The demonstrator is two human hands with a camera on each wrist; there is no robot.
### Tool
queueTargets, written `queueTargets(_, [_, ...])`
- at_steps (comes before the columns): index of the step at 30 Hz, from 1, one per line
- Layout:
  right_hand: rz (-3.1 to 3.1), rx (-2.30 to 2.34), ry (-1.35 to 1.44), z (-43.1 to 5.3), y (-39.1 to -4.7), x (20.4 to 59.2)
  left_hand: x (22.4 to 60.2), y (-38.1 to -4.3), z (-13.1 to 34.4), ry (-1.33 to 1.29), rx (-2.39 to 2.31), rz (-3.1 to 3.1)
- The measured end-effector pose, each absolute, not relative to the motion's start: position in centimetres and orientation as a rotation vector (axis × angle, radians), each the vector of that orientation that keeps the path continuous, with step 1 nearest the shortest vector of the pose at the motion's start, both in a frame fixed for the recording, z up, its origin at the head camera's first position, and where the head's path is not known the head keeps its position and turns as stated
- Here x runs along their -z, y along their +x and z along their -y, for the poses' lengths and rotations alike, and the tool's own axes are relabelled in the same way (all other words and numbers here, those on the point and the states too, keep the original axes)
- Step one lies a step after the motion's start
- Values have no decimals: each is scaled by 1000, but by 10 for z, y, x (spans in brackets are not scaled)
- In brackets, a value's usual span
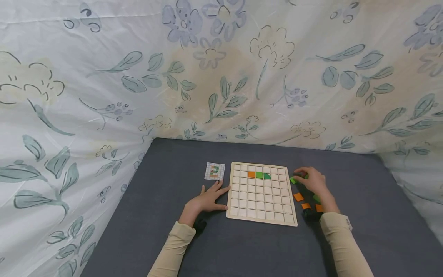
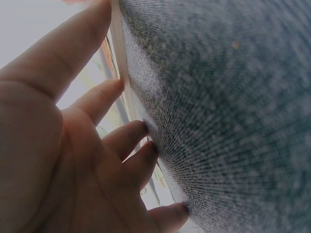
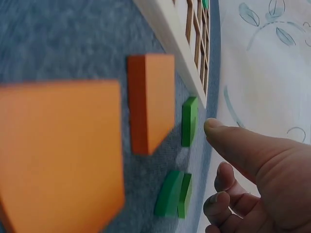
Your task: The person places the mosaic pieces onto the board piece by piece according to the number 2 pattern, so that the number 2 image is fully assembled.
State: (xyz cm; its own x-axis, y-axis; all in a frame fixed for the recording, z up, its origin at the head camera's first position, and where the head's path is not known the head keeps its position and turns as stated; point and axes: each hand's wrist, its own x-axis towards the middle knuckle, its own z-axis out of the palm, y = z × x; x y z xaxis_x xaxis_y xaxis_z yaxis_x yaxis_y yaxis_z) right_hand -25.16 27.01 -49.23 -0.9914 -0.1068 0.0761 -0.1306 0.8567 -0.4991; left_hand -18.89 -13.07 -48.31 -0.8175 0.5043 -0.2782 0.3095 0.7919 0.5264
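Observation:
My left hand (image 1: pixel 208 198) lies with fingers spread on the table, thumb and a fingertip at the left edge of a wooden grid board (image 1: pixel 262 221). In the left wrist view its fingers (image 2: pixel 104 99) are extended along that edge. An orange square tile (image 1: pixel 251 174), a green square tile (image 1: pixel 259 175) and a dark green tile with a curved corner (image 1: pixel 267 176) sit in one row near the board's top. My right hand (image 1: pixel 314 181) hovers over loose green tiles right of the board. Its thumb (image 3: pixel 238 141) points toward a green tile (image 3: pixel 189 121), with nothing held between the fingers.
A small card (image 1: pixel 207 172) with a coloured grid pattern lies left of the board, above my left hand. Loose orange tiles (image 1: pixel 298 197) and a green tile (image 1: pixel 316 198) lie beside the board's right edge. A floral cloth (image 1: pixel 221 57) hangs behind the dark table (image 1: pixel 242 250).

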Motion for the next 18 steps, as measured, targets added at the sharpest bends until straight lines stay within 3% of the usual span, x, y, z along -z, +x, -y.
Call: queueTargets(18, [2992, -730, 6, -293, -251, 493, 484, -189, 131, 614, -650, -2570])
